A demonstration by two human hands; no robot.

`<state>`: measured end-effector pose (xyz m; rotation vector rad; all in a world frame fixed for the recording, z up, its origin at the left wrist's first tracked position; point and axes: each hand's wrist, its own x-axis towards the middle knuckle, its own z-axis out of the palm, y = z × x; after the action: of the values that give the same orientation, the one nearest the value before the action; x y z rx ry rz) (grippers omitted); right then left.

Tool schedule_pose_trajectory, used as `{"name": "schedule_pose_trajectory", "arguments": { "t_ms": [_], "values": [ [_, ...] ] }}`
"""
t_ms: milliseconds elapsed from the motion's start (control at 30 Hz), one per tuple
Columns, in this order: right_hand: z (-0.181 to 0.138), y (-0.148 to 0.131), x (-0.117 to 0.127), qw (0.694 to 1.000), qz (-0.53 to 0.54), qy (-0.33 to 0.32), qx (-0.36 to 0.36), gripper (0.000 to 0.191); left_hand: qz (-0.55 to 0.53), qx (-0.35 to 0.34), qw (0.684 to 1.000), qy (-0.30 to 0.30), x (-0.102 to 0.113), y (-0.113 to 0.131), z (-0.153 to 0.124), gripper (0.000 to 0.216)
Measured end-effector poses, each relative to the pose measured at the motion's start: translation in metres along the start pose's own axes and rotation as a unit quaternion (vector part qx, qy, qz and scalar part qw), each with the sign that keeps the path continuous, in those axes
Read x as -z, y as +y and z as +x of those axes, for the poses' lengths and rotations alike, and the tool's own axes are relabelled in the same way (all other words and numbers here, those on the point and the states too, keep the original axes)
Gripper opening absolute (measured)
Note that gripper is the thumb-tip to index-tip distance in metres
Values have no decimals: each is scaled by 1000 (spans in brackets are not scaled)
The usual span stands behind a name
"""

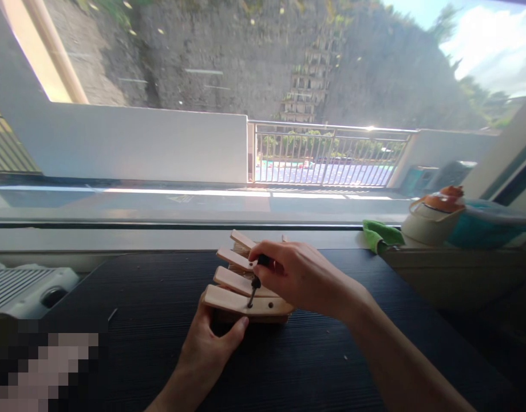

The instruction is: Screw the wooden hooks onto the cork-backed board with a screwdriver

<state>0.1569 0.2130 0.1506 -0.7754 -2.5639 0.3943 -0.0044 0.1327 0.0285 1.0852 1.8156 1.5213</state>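
A small wooden xylophone-like piece (232,280) with several pale slats lies on the dark table (314,366) near the window. My left hand (209,340) grips its near edge, thumb pressed against the front of the frame. My right hand (291,274) is closed around a small black-handled screwdriver (254,283). The screwdriver's tip rests on the nearest slat, close to a screw hole.
A white ribbed appliance (26,289) sits at the table's left end. On the right ledge there are a green cloth (380,234), a white pot with an orange lid (434,214) and a teal container (486,229). A window fills the back.
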Motion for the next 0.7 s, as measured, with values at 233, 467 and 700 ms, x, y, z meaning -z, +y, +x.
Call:
{"name": "schedule_pose_trajectory", "arguments": {
  "t_ms": [233, 467, 700],
  "values": [
    [1, 0, -1, 1000, -1, 0, -4, 19, 38, 12, 999, 32, -2, -2, 0, 53],
    [4, 0, -5, 999, -31, 17, -40, 25, 59, -25, 997, 30, -1, -12, 3, 47],
    [-2, -6, 5, 1000, -9, -17, -12, 18, 69, -73, 994, 36, -2, -18, 2, 40]
  ]
}}
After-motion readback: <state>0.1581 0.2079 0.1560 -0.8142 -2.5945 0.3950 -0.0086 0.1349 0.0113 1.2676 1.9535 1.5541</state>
